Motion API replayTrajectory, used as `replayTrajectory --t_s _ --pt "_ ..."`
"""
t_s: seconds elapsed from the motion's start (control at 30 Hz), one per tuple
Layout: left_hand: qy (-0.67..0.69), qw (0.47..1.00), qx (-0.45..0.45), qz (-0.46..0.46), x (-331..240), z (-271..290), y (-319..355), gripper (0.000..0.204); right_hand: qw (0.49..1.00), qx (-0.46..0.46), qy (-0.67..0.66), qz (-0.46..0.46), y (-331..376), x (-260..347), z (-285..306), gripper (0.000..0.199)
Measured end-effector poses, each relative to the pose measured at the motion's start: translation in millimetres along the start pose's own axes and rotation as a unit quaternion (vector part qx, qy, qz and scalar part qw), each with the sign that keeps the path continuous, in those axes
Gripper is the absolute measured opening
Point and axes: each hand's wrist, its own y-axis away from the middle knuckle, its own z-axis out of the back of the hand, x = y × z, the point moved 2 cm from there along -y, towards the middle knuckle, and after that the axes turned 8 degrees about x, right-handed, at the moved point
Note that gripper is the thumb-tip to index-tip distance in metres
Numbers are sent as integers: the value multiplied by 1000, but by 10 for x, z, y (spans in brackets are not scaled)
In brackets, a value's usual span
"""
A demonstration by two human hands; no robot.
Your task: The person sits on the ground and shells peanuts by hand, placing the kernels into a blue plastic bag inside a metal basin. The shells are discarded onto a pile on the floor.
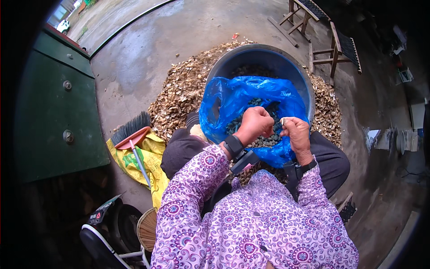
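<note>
My left hand is closed, fingers curled together above a blue plastic bag; whatever it may hold is hidden. Close beside it, my right hand pinches a small pale piece, too small to identify, between thumb and finger. The bag lies open across the near side of a large round metal basin. Inside the bag are many small, dark, greyish-green lumps. More small dark pieces sit in the shaded far part of the basin.
A wide heap of pale brown shells surrounds the basin on the floor. On the left, a broom rests on a yellow sack, near a dark green metal door. Wooden folding stools stand at the far right.
</note>
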Motion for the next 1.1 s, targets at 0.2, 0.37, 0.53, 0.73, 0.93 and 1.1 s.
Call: replayTrajectory --t_s 0.2,0.37,0.53,0.73,0.93,1.1 --pt "-158 986 -47 -10 -90 28 24 12 1000 20 4 -24 2 51 151 14" --pt "-96 995 -12 11 -47 66 -29 16 993 35 -107 -17 28 157 216 14" --pt "183 960 212 0 268 104 -96 22 979 70 -181 70 37 300 161 13" --pt "347 903 234 96 379 -105 -129 15 987 76 -110 94 114 280 54 13" --pt "301 946 117 8 303 -36 -161 16 986 98 -121 55 140 178 29 14" --pt "280 958 62 6 294 11 -153 20 922 79 -376 -35 119 107 62 22"
